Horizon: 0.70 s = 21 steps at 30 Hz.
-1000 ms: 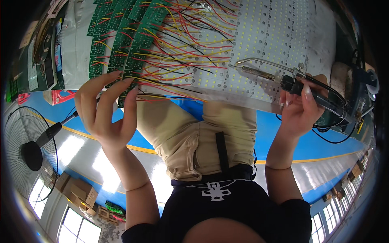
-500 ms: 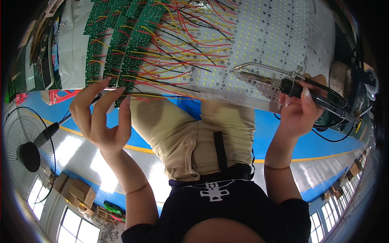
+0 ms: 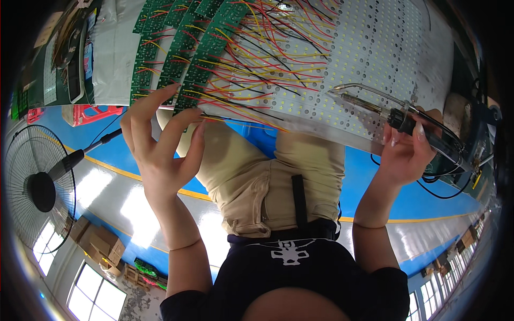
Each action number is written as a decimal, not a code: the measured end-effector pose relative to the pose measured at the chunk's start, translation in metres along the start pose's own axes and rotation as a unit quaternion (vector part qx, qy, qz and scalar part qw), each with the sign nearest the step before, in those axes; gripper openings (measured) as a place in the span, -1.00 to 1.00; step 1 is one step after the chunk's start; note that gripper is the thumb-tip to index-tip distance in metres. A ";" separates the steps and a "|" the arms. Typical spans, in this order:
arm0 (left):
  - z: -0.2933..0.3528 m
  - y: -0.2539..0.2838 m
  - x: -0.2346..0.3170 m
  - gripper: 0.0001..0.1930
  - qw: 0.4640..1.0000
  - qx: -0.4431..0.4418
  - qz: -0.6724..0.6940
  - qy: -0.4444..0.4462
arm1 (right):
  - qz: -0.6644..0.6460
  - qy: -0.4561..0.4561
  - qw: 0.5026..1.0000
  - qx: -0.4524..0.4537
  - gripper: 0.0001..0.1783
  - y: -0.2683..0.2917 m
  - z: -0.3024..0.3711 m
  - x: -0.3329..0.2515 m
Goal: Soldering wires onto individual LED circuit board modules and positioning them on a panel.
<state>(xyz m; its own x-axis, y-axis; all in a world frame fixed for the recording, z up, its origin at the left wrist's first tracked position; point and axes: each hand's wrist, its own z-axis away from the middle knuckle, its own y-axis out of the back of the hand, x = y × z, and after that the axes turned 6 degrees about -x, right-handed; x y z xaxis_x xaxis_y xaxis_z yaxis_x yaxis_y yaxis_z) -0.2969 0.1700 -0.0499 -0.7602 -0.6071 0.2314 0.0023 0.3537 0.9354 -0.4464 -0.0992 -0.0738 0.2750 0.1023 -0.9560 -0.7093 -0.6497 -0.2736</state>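
Note:
My left hand [image 3: 163,142] is at the near end of the green circuit board strips [image 3: 206,59], its fingers spread. The fingertips touch or hover over the strips' near ends; exact contact is hard to tell. Red, yellow and black wires [image 3: 257,75] run from the strips rightward across white LED panels [image 3: 369,48]. In my right hand [image 3: 407,155] is a soldering iron [image 3: 399,120], my fingers closed round its black handle. A thin curved metal tube [image 3: 369,87] runs along the iron, its end close to the tip. The tip points left, over the LED panels near the wire ends.
A dark stand with cables [image 3: 471,128] is at the table's right. On the left side lie a white sheet [image 3: 115,59] and a dark tray-like object [image 3: 77,75]. Below the table edge are a red plastic stool [image 3: 96,115] and a standing fan [image 3: 40,190].
The view has shifted, so the table and boards sit farther right. My left hand stays at the strips' ends with fingers spread. My right hand keeps hold of the soldering iron.

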 end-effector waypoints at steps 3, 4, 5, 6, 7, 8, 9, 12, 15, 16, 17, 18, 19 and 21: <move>0.000 0.001 0.001 -0.80 1.000 -0.003 -0.008 0.003 | 0.067 -0.031 0.997 -0.034 -0.74 0.002 0.001 -0.004; 0.001 0.001 0.001 -0.80 1.000 -0.002 -0.006 0.003 | 0.059 -0.016 0.996 -0.064 -0.73 0.002 0.001 -0.007; 0.001 0.001 0.002 -0.78 1.000 -0.003 -0.005 0.006 | 0.054 -0.001 0.994 -0.093 -0.72 0.003 0.002 -0.013; 0.002 0.000 0.001 -0.77 1.000 -0.003 -0.003 0.009 | 0.061 0.001 0.994 -0.095 -0.72 0.005 0.003 -0.017; 0.001 -0.001 0.001 -0.77 1.000 -0.001 0.004 0.011 | 0.073 0.014 0.990 -0.121 -0.74 0.008 0.003 -0.022; 0.002 -0.001 -0.001 -0.76 1.000 0.000 -0.007 0.005 | 0.079 0.027 0.985 -0.150 -0.71 0.012 0.001 -0.024; 0.002 -0.002 -0.002 -0.74 1.000 0.000 -0.017 0.000 | 0.098 0.019 0.978 -0.185 -0.64 0.021 -0.002 -0.019; 0.005 -0.005 -0.004 -0.73 1.000 0.008 -0.009 0.000 | 0.096 -0.019 0.976 -0.195 -0.61 0.027 -0.001 -0.005; 0.005 -0.004 -0.004 -0.74 1.000 0.017 -0.003 0.003 | 0.072 0.010 0.963 -0.260 -0.67 0.033 -0.005 -0.002; 0.006 -0.004 -0.003 -0.74 1.000 0.020 0.000 0.004 | 0.058 0.019 0.953 -0.295 -0.70 0.034 -0.006 -0.002; 0.007 -0.004 -0.004 -0.75 1.000 0.018 0.000 0.002 | 0.053 0.023 0.952 -0.300 -0.72 0.034 -0.007 -0.001; 0.007 -0.005 -0.004 -0.75 1.000 0.019 0.002 0.005 | 0.055 0.023 0.951 -0.302 -0.72 0.035 -0.007 -0.001; 0.008 -0.005 -0.004 -0.75 1.000 0.023 0.005 0.004 | 0.054 0.023 0.951 -0.303 -0.72 0.035 -0.007 -0.001; 0.009 -0.005 -0.004 -0.75 1.000 0.027 0.007 0.005 | 0.052 0.024 0.951 -0.305 -0.72 0.035 -0.008 -0.002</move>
<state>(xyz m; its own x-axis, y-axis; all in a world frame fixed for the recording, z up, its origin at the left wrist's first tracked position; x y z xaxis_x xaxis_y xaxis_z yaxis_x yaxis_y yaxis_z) -0.2997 0.1774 -0.0583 -0.7544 -0.6082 0.2468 -0.0232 0.4004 0.9160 -0.4665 -0.1281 -0.0811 0.2639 -0.0104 -0.9645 -0.2301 -0.9717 -0.0525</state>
